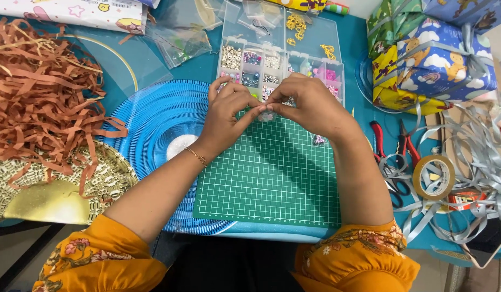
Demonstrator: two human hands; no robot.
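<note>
My left hand (227, 114) and my right hand (310, 105) meet above the far edge of a green cutting mat (272, 178). Between their fingertips they pinch a small pale bead-like piece (266, 115); what exactly it is I cannot make out. Just beyond the hands lies a clear compartment box (277, 62) filled with beads and small charms. A thin gold bracelet sits on my left wrist.
A round blue pleated mat (158, 124) lies under the green mat's left side. Shredded brown paper (39, 92) spills over a gold plate (50, 194) at left. Wrapped gift boxes (429, 54), silver ribbon (477, 162), a tape roll (433, 177) and red-handled pliers (391, 146) crowd the right.
</note>
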